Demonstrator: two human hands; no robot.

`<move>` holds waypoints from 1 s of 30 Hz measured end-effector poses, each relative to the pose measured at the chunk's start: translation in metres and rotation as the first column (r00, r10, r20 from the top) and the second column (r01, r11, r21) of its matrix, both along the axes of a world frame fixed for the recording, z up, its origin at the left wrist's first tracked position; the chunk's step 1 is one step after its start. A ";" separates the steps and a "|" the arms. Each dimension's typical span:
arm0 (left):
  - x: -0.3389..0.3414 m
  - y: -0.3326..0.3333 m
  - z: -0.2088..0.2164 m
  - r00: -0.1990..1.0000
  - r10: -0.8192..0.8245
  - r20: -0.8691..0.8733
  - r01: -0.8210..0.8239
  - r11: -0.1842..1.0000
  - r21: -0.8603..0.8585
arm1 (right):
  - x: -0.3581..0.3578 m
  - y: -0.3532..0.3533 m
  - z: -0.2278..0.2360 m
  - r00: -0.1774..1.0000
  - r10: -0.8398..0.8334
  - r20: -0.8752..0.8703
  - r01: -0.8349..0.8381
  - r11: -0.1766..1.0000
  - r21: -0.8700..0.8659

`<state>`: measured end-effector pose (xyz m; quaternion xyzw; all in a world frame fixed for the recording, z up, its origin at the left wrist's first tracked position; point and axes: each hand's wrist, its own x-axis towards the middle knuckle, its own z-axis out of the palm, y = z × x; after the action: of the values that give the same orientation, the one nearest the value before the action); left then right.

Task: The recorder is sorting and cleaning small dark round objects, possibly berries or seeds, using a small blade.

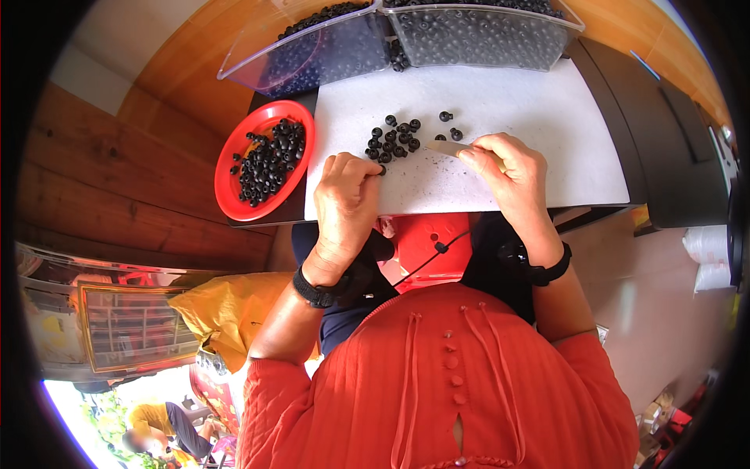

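My left hand [344, 202] is closed in a pinch on a small black round part [382, 169], which sticks out past the fingertips just above the white work surface [562, 148]. In my right hand [512, 173] is a small flat blade [445, 147], its handle hidden by the fingers and its tip pointing left. A loose pile of similar black parts [395, 140] lies just beyond the left fingertips. Three more, including one knobbed black part [446, 116], rest apart to the right of the pile. Dark crumbs are scattered between my hands.
To the left, a red plastic dish [225, 184] holds many black parts. Two clear plastic bins, a left bin [336, 66] and a right bin [476, 51], stand along the far edge, filled with similar parts. A red stool [433, 258] shows below the table; another person [168, 422] is at lower left.
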<state>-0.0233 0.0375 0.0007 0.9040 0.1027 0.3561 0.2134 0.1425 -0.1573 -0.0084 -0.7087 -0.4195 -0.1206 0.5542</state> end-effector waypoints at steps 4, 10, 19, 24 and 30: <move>-0.001 -0.002 -0.002 1.000 0.009 0.029 -0.006 0.997 -0.078 | -0.001 -0.001 0.001 1.000 -0.008 0.006 0.008 1.000 0.006; 0.003 -0.003 -0.007 0.997 0.036 0.074 -0.032 0.998 -0.054 | 0.000 0.001 0.001 0.996 -0.068 0.057 0.070 0.997 -0.045; 0.004 0.001 -0.006 0.998 0.018 0.056 -0.011 0.991 -0.132 | 0.001 0.000 0.000 0.988 -0.080 0.130 0.091 0.993 -0.077; 0.002 0.000 -0.013 0.992 0.005 0.127 0.003 0.998 -0.058 | 0.000 0.001 0.000 0.987 -0.076 0.143 0.082 0.996 -0.039; 0.006 -0.002 -0.012 0.996 0.053 0.079 -0.051 0.998 -0.022 | 0.000 0.000 0.000 0.988 -0.074 0.134 0.083 0.994 -0.068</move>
<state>-0.0175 0.0355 -0.0116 0.8840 0.1211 0.3960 0.2168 0.1426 -0.1576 -0.0087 -0.7351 -0.4310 -0.1733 0.4937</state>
